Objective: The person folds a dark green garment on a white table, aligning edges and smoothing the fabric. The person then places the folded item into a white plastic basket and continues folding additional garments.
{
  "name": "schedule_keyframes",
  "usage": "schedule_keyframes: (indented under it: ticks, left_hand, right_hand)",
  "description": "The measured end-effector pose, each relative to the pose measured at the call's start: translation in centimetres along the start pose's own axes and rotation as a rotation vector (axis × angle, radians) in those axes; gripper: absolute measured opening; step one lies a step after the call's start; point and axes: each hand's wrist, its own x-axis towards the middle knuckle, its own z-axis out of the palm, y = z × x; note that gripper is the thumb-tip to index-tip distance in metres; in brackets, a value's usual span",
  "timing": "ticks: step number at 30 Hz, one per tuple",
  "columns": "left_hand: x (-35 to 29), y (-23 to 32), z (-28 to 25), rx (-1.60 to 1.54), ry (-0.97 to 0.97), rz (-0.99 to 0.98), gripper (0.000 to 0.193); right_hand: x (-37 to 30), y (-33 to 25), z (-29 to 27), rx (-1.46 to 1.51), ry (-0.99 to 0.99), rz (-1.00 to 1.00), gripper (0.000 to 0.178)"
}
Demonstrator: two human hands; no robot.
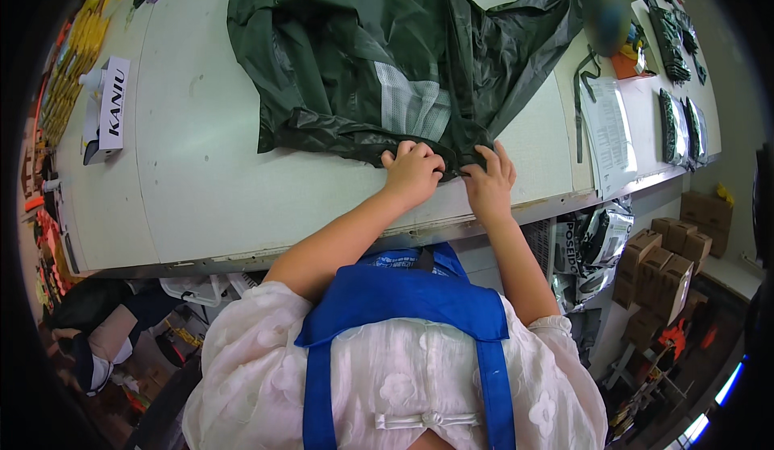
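Bench (pixel 201 168): a wide, pale surface that fills most of the view.
Raincoat (pixel 379 55): a dark green, shiny garment spread across the far middle of the bench, with a pale mesh patch showing; its near hem lies under both hands.
Cardboard boxes (pixel 665 269): brown, stacked on the floor to the right, below the bench edge.
Paper sheet (pixel 610 132): white, printed, at the right end of the bench.
Sign (pixel 113 103): a white upright card with dark lettering, far left.
Green packets (pixel 673 124): flat, dark, in rows at the far right.
Left hand (pixel 413 172): fingers curled, pinching the hem.
Right hand (pixel 489 180): just beside it, fingertips gripping the same hem.
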Motion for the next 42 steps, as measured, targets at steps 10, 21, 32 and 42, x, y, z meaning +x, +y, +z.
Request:
schedule_keyframes:
  ticks: [10, 21, 32, 42]
  left_hand:
    - [-1.0, 1.7, -1.4, -0.138, 0.06, 0.0, 0.007]
    - [-1.9, 2.0, -2.5, -0.184, 0.229, 0.019, 0.005]
    - [-2.1, 2.8, -3.5, -0.069, 0.337, 0.075, 0.008]
    - [-1.7, 2.5, -3.9, -0.164, 0.323, 0.237, 0.006]
  right_hand:
    - [-0.5, 0.2, 0.3, 0.522, -0.006, 0.094, 0.013]
    - [0.9, -2.7, -4.5, 0.119, 0.12, -0.036, 0.012]
    - [1.5, -3.8, -4.0, -0.013, 0.121, -0.268, 0.018]
    - [2.2, -4.3, -4.7, -0.022, 0.089, -0.259, 0.017]
